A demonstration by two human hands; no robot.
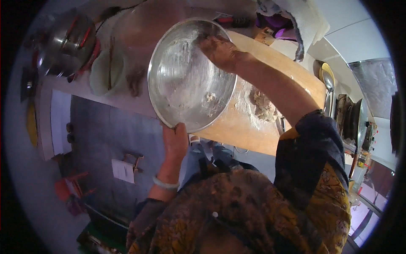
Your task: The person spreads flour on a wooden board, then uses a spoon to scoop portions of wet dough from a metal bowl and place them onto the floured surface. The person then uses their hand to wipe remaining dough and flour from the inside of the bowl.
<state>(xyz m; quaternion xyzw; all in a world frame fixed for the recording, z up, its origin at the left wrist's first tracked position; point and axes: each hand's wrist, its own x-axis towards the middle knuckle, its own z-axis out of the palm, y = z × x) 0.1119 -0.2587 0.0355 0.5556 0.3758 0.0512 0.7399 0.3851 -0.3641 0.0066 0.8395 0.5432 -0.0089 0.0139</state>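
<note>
A large metal mixing bowl [187, 73], its inside smeared with flour and bits of dough, is tilted in front of me. My left hand [176, 136] grips its near rim, thumb on the edge. Inside the bowl, at its upper right wall, is my right hand [219, 52]; its fingertips are dark and blurred, so whether they hold anything is unclear. On the wooden board [253, 139] to the right lie loose flour and a rough heap of dough [265, 103], partly behind my right forearm. A metal tool [280, 124] lies beside the dough, mostly hidden.
Left on the counter are a pale bowl [108, 73] with a stick in it and a lidded metal pot [68, 44]. A ladle [328, 79] and a wok [361, 123] stand at the right. A cloth [304, 19] hangs at the back right. A small stool [123, 170] is on the floor.
</note>
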